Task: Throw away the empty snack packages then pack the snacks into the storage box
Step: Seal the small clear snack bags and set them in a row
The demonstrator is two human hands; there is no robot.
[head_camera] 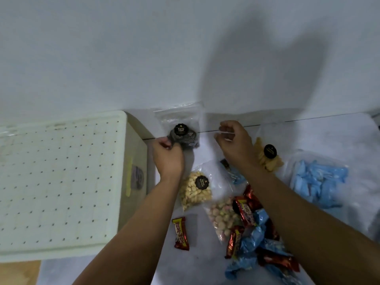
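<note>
My left hand (167,154) grips the lower left corner of a clear pouch of dark striped snacks (183,133) that stands against the wall. My right hand (234,141) hovers to its right with fingers curled and nothing in them. Below lie a pouch of pale round snacks (195,190), a pouch of pastel snacks (223,218), a pouch of yellow sticks (269,159), one red wafer bar (181,233) and a heap of red and blue wrappers (257,237). The white storage box (59,182) sits at the left with its dotted lid on.
A clear bag of light blue packets (316,179) lies at the right. The white wall (144,58) rises right behind the table. A wooden surface (18,272) shows at the bottom left, beside the box.
</note>
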